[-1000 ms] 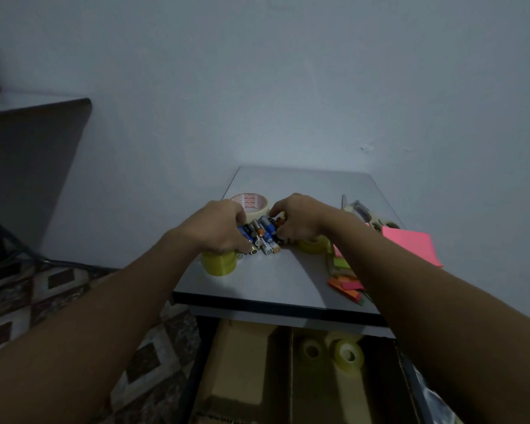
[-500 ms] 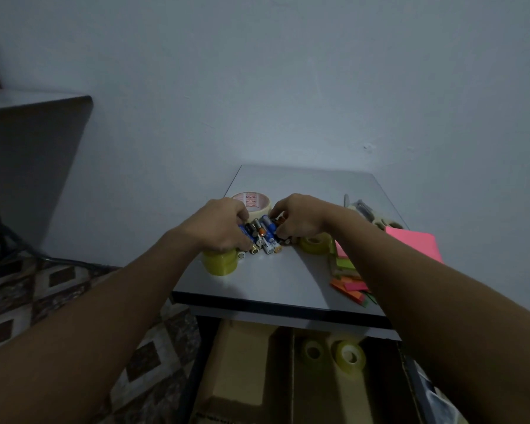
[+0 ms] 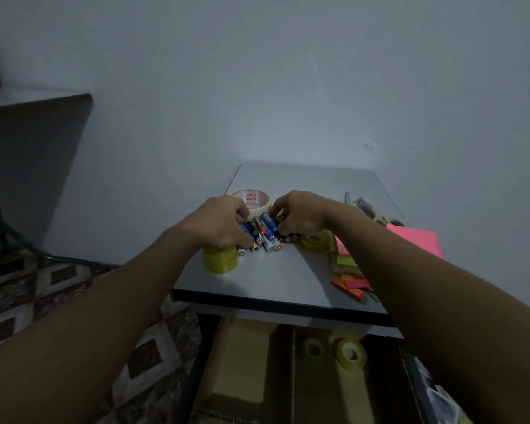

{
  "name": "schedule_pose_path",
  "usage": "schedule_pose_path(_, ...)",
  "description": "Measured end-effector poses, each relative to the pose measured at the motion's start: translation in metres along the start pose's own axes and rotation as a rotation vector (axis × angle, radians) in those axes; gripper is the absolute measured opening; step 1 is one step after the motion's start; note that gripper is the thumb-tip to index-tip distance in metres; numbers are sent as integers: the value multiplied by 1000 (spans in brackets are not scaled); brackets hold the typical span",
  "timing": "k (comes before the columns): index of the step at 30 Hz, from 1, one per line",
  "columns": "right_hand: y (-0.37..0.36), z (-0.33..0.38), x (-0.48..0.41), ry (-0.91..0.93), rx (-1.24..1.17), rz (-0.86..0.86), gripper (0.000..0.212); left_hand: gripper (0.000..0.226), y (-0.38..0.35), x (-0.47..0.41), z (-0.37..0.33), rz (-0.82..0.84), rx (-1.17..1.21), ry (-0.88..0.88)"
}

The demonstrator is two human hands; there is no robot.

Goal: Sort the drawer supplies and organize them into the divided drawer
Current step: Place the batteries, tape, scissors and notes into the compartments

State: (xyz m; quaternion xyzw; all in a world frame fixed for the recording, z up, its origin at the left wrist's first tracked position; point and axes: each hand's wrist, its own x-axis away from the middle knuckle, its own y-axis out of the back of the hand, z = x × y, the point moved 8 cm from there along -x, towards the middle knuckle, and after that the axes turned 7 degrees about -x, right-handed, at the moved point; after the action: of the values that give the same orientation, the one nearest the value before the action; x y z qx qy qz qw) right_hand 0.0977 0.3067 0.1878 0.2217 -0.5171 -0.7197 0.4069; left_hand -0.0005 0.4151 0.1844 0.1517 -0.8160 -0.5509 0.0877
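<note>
Change over the second is slight. We note the right grip (image 3: 300, 216), fingers curled on the batteries (image 3: 262, 231), has eased a little off the yellow roll (image 3: 316, 240) by its wrist. A second ago the forearm (image 3: 410, 286) covered most of that roll, half a second ago less, and now we see its whole ring and core. Two dark battery ends (image 3: 291, 238) have come into view at the heel of that grip, just beside the roll. Whether the battery cluster itself has shifted on the bench (image 3: 273, 280), we cannot tell.
</note>
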Motion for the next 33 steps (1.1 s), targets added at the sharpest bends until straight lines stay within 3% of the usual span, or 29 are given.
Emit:
schedule_pose_path(10,7,-2,5,62,-13,-130,24,64,2,1,-1,-16,10,-17)
schedule_pose_path(18,9,-5,7,-31,34,-305,11,63,6,3,0,-18,22,-20)
schedule_pose_path(27,10,-3,12,-81,-1,-396,18,61,9,6,2,-29,49,-9)
schedule_pose_path(33,16,-6,18,-58,-50,-467,11,61,11,7,4,-45,84,9)
